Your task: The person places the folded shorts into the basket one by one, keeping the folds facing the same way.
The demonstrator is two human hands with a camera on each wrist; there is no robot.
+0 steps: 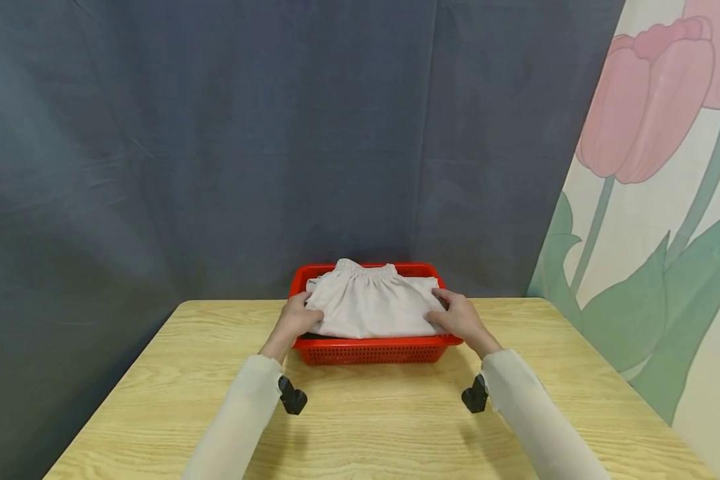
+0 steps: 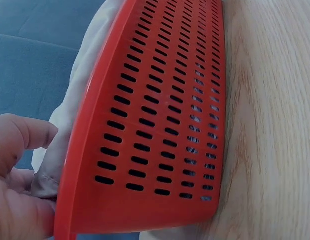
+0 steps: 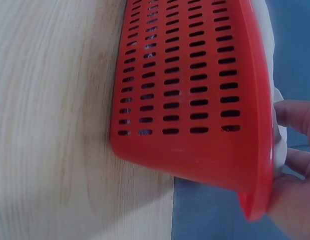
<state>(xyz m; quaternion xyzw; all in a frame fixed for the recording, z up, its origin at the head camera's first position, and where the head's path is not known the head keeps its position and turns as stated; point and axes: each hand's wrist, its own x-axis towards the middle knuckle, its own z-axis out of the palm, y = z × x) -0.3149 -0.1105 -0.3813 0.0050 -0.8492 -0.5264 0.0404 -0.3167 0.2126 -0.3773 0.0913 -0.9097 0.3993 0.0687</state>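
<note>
A pale garment with a gathered waistband [image 1: 372,303], a skirt or shorts, lies spread over the top of a red perforated plastic basket [image 1: 372,350]. My left hand [image 1: 297,317] pinches the garment's left edge at the basket's rim. At the opposite side, my right hand [image 1: 456,317] grips its right edge between thumb and fingers. In the left wrist view, cloth [image 2: 54,155] shows between the thumb and fingers, just inside the rim. The right wrist view has the fingers [image 3: 295,115] against the white cloth. Darker material under the garment is mostly hidden.
The basket stands at the far edge of a light wooden table [image 1: 378,420]. Behind it hangs a dark blue-grey curtain [image 1: 276,133]. A wall painted with tulips [image 1: 648,107] is on the right. Each wrist carries a small black camera [image 1: 293,397].
</note>
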